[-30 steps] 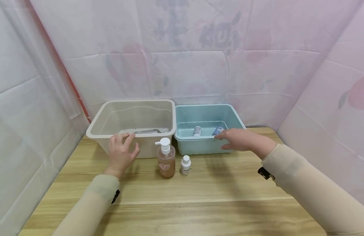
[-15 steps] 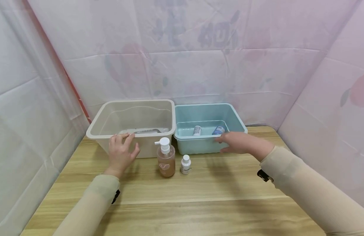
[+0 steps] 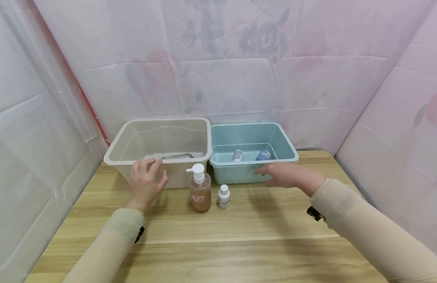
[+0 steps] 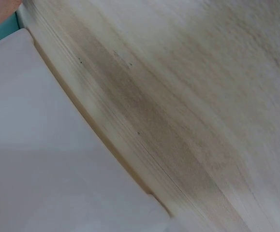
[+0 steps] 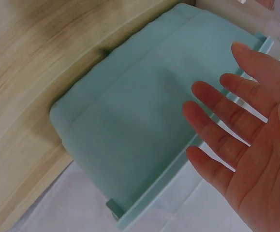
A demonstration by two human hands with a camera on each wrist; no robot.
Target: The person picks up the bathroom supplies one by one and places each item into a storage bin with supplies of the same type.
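1. The left hand [image 3: 145, 184] lies flat against the front wall of the beige bin [image 3: 158, 155], fingers straight and slightly spread, fingertips up at the rim. It grips nothing.
2. The right hand [image 3: 284, 174] is open, fingers [image 5: 216, 99] straight and a little apart, palm turned to the front wall of the blue bin [image 3: 251, 157]. From the wrist view there seems to be a small gap, but I cannot tell for sure whether it touches.
3. The beige bin stands at the far edge of the table [image 3: 218, 236], toward the far left corner; it is pale, see-through and deep.
4. The blue bin stands just to its right, side walls touching or nearly so, lower and pale teal. Two small containers [image 3: 236, 155] lie on its floor.
5. A pump bottle [image 3: 199, 189] of peach liquid stands just in front of the beige bin's right front corner, with a small white-capped bottle [image 3: 223, 196] just beside it.
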